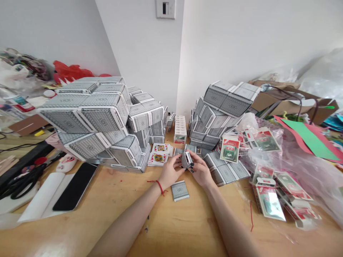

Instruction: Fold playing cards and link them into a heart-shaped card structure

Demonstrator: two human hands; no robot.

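Observation:
Between my two hands is a small folded piece made of playing cards [186, 159], with grey patterned backs and white edges. My left hand [171, 170] grips it from the left, a red string bracelet on that wrist. My right hand [200, 170], with dark nail polish, pinches its right side. Below them on the table lies a flat grey-backed card square [180, 190]. Face-up playing cards [158, 158] are piled just left of my left hand. Beyond my hands stands a row of white-edged card pieces [180, 128].
Large stacks of card blocks rise at left [99, 117] and right [222, 107]. Opened card boxes [269, 201] and plastic wrap [316, 185] cover the right side. A black phone [75, 186], scissors [29, 178] and a white mouse [65, 163] lie at left. A wall [227, 39] stands behind.

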